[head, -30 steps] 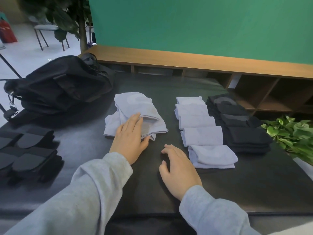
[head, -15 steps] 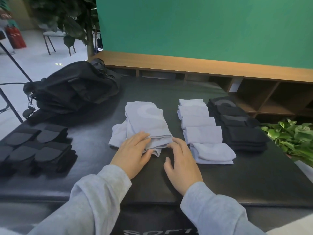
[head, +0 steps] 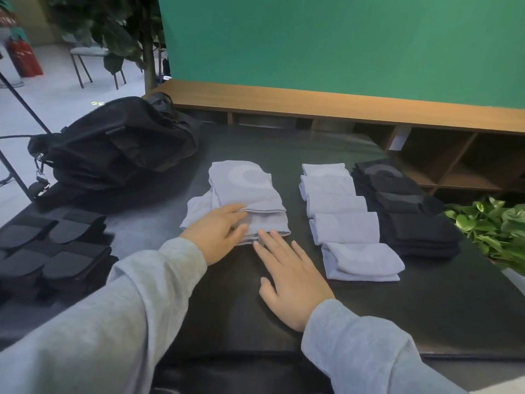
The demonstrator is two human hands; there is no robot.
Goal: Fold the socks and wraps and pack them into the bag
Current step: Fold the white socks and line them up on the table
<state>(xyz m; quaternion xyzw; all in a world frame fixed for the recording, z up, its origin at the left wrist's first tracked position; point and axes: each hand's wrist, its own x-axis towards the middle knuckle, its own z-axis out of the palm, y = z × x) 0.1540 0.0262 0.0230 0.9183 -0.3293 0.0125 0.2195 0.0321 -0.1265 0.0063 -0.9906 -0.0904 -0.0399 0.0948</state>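
A loose pile of light grey socks lies in the middle of the black table. My left hand rests on the pile's near left part, fingers straight, fingertips at a fold edge. My right hand lies flat on the table with its fingertips touching the pile's near edge. To the right sits a row of several folded light grey socks, then a row of folded black socks. The black bag lies at the table's far left.
Several black folded wraps lie at the left edge. A green plant stands off the right edge. A wooden shelf unit and a green wall are behind the table. A chair and a tree trunk stand beyond the bag.
My right hand slid forward from the bare table to the near edge of the grey pile. My left hand stayed on the pile and shifted slightly toward its fold.
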